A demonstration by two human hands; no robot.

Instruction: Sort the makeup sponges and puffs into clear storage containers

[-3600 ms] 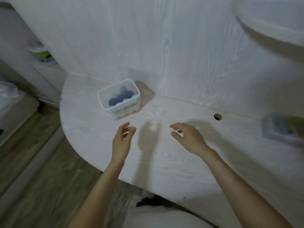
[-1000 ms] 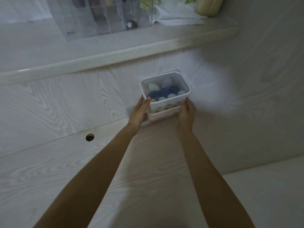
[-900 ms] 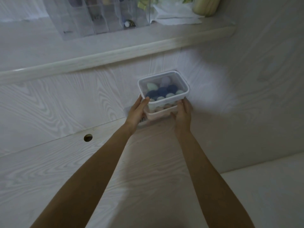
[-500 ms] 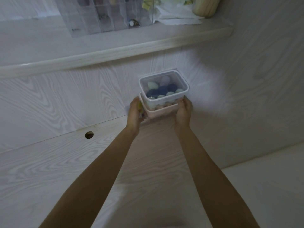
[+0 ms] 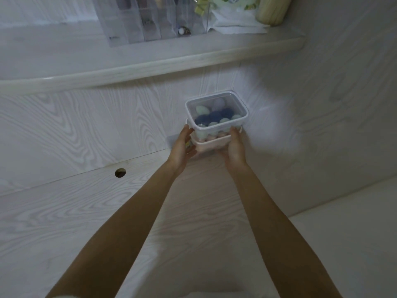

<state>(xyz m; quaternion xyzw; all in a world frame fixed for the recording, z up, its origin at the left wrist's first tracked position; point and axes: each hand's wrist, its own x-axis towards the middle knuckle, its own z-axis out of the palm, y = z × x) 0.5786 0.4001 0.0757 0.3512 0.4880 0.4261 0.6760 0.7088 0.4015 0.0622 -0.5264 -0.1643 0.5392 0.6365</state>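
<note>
Two clear lidded containers are stacked against the back wall of the white desk. The upper container (image 5: pixel 217 110) holds dark blue, pale green and lilac makeup sponges. The lower container (image 5: pixel 211 143) holds pinkish sponges. My left hand (image 5: pixel 182 146) grips the lower container's left side, with its fingers up along the wall. My right hand (image 5: pixel 235 147) grips its right side and cups its front corner. A bit of clear plastic (image 5: pixel 171 139) shows behind my left hand; I cannot tell what it is.
A shelf edge (image 5: pixel 150 65) overhangs the stack. On the shelf stand a clear drawer organizer (image 5: pixel 150 20), a white cloth (image 5: pixel 236 24) and a yellowish jar (image 5: pixel 271 11). A cable hole (image 5: pixel 120 172) is in the desk at the left. A lower white surface (image 5: pixel 343 222) lies at the right.
The view swung from the left container to this stack. Over the last second my hands slid from the upper container's sides down onto the lower one.
</note>
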